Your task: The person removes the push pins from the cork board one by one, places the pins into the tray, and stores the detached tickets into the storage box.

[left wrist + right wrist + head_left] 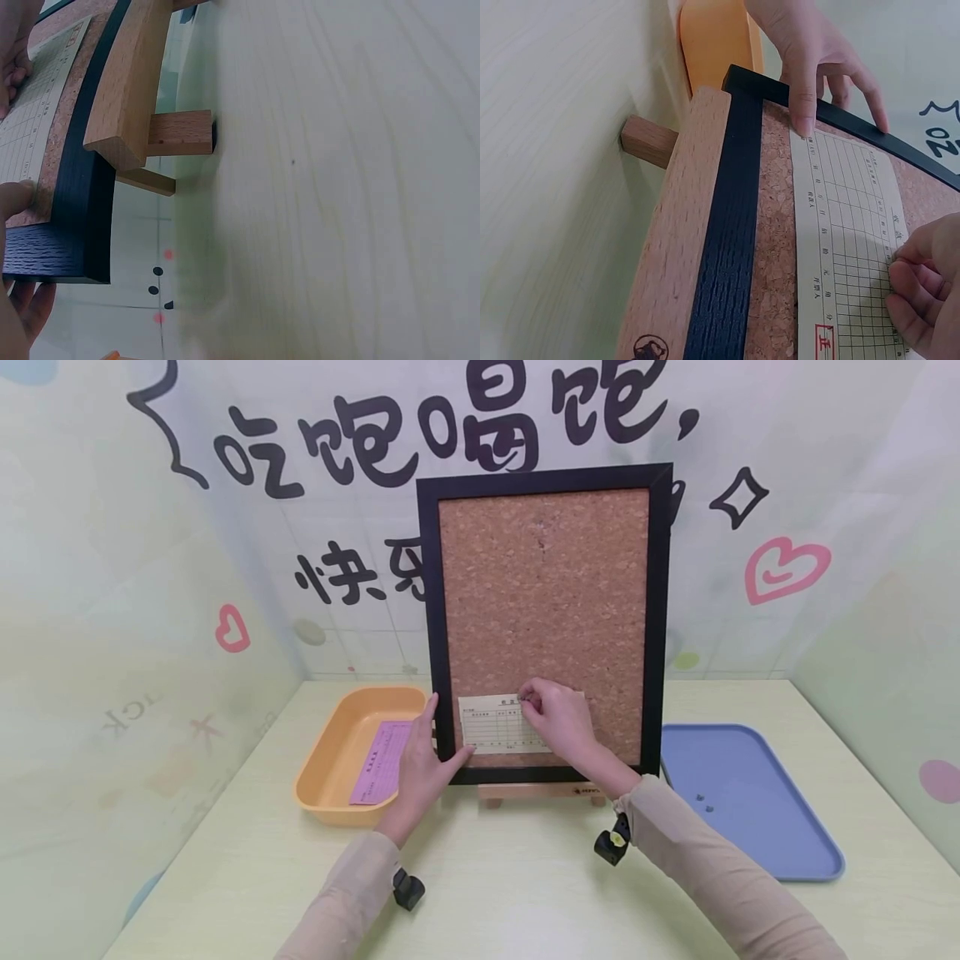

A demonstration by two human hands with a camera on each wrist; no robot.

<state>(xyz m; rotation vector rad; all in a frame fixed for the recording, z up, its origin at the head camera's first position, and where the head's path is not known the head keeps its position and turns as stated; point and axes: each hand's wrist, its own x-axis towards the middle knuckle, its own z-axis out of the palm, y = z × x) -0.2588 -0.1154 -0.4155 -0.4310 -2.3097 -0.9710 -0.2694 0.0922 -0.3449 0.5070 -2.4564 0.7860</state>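
Note:
A cork board (547, 593) in a black frame stands upright on a small wooden easel (679, 217). A cream printed receipt slip (487, 722) lies flat against its lower part. My left hand (423, 764) grips the frame's lower left side, its thumb pressing the slip's lower left corner and its other fingers round the outer edge. My right hand (558, 714) has curled fingers at the slip's upper edge, near the middle. Its thumb and index finger pinch what appears to be a small dark pin, mostly hidden by the fingertips.
An orange bin (330, 760) with a purple printed slip (382, 760) in it stands at the left. At the right lies a blue tray (750, 810) bearing two small dark pins (705, 803). A patterned wall covering (360, 643) hangs behind the table (517, 877).

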